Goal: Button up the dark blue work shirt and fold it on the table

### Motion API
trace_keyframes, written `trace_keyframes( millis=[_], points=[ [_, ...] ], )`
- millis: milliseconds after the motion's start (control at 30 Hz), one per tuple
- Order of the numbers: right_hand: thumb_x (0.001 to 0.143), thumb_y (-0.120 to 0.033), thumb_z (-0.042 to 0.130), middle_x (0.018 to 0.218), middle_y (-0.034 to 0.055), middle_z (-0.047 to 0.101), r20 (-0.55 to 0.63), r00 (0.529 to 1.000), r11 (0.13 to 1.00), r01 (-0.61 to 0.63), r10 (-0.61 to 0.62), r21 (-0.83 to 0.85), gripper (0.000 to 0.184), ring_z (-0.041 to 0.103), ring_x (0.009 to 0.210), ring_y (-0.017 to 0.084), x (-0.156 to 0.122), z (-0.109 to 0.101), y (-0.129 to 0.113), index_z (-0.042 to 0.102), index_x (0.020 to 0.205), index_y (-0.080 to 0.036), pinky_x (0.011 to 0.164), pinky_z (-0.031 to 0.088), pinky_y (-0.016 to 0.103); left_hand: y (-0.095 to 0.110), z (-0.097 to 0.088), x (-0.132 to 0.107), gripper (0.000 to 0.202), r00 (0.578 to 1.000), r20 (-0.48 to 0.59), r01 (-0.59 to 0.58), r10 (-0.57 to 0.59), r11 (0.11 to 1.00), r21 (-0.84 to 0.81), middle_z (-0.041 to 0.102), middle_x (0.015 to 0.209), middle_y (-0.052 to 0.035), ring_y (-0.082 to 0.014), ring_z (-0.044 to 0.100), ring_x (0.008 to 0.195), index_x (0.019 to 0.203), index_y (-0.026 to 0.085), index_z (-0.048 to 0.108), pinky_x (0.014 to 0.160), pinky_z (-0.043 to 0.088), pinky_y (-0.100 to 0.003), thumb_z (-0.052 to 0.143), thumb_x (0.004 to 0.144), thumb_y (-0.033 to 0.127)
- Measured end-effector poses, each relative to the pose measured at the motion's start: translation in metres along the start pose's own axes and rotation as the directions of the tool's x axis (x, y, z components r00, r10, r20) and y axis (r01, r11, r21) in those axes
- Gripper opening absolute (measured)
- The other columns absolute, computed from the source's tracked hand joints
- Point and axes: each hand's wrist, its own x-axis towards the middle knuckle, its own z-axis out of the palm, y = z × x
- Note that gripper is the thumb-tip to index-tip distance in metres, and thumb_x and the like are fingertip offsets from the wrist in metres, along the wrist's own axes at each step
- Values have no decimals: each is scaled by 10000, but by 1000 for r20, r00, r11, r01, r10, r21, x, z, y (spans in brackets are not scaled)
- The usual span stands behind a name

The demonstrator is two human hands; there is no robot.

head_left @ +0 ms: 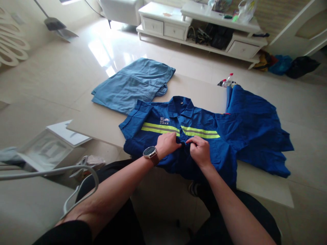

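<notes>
A dark blue work shirt [153,117] with yellow-green reflective stripes lies face up on a beige table [102,122], its collar pointing away from me. My left hand [167,144], with a watch on the wrist, pinches the shirt's front edge at the middle. My right hand [200,149] pinches the other front edge right beside it. Both hands meet over the shirt's closure, just below the stripes. Small buttons, if any, are hidden under my fingers.
A folded light blue garment [133,85] lies at the table's far left. More dark blue cloth [255,126] spreads over the right end. A white TV cabinet [199,27] stands at the back. A white box [51,146] and hangers [76,177] sit left of me.
</notes>
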Motion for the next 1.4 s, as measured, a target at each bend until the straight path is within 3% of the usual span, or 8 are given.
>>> trace_keyframes(
  millis=[233,367,467,567,733,1000,1400],
  points=[
    [831,-112,436,927,45,755,31,999,999,-34,35,-15,333,696,931,214,2,0,2,754,816,-212,899,499,314,-2,9,7,131,997,11,-69,70,993,-94,739,978,-76,-222,686,926,938,205,705,767,491,-291,592,875,224],
    [904,-323,586,969,53,754,61,998,996,-28,33,-91,197,694,939,235,1,4,3,748,886,-211,880,508,334,-2,10,8,150,995,-17,-95,94,986,-139,735,939,-78,-213,679,896,915,198,724,761,482,-282,584,862,197],
    [855,-433,698,1022,67,734,84,996,990,5,7,-144,254,678,1002,250,0,6,2,745,973,-213,880,514,338,-4,10,8,149,992,-32,-123,119,980,-155,737,902,-70,-204,674,856,877,201,739,741,475,-273,598,836,179],
    [831,-387,724,1046,68,713,111,994,982,43,-23,-185,264,661,1035,253,-1,7,3,741,1027,-211,894,511,340,-5,10,8,171,991,-44,-135,129,976,-171,740,891,-68,-196,669,841,880,201,756,733,472,-265,598,823,165],
    [931,-226,586,1011,60,702,124,990,975,88,-63,-205,221,651,1026,222,-1,7,5,761,1067,-225,895,490,320,-5,9,9,187,987,-64,-156,147,972,-177,740,881,-61,-193,661,817,905,199,762,721,466,-269,604,813,158],
    [985,-243,587,1027,48,712,166,986,958,71,-25,-278,198,669,971,210,-2,10,4,769,1061,-232,831,466,308,-4,11,9,187,976,-86,-212,199,961,-176,736,858,-59,-192,648,779,912,192,759,705,459,-276,615,799,154],
    [995,-215,559,1010,43,722,163,986,982,58,-29,-179,221,679,928,201,0,10,5,779,1009,-236,797,460,292,0,5,4,225,989,-74,-141,132,981,-130,754,923,-70,-228,687,888,984,219,785,762,489,-298,601,854,204]
  ],
)
